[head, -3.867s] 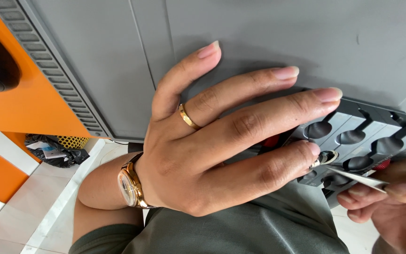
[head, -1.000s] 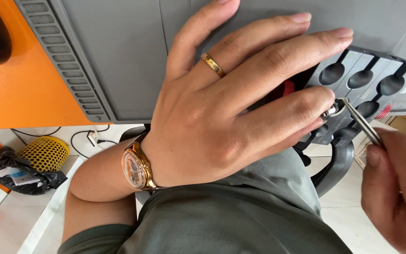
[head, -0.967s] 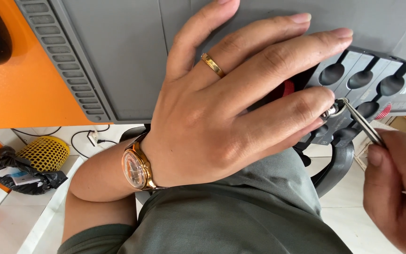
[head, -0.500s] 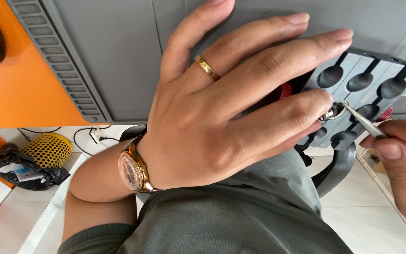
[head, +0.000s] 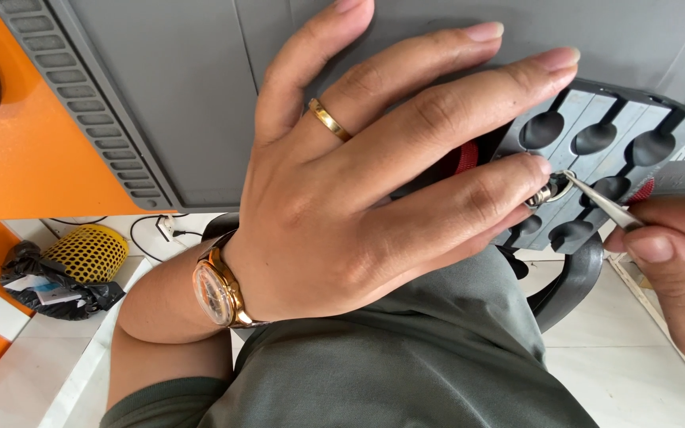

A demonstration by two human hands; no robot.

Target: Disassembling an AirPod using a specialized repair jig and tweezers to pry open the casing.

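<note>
My left hand (head: 374,174) lies flat, fingers spread, over the left part of a dark grey holder block (head: 596,135) with several round pockets. It wears a gold ring and a gold wristwatch (head: 217,289). Its lowest finger rests against a small silver metal part (head: 545,192) in one pocket. My right hand (head: 675,261) at the right edge pinches thin metal tweezers (head: 600,202), whose tip touches that silver part. Red pieces (head: 465,157) peek out under my left fingers and beside the right hand.
The block rests on a grey mat (head: 200,95) over an orange table (head: 25,150). Below are my grey-green clothing (head: 406,364), a black chair arm (head: 572,277), a white tiled floor, a yellow mesh basket (head: 89,252) and a black bag (head: 49,289).
My right hand has shifted lower and rightward over the last second, keeping the tweezers' tip at the silver part. My left hand has stayed pressed on the block.
</note>
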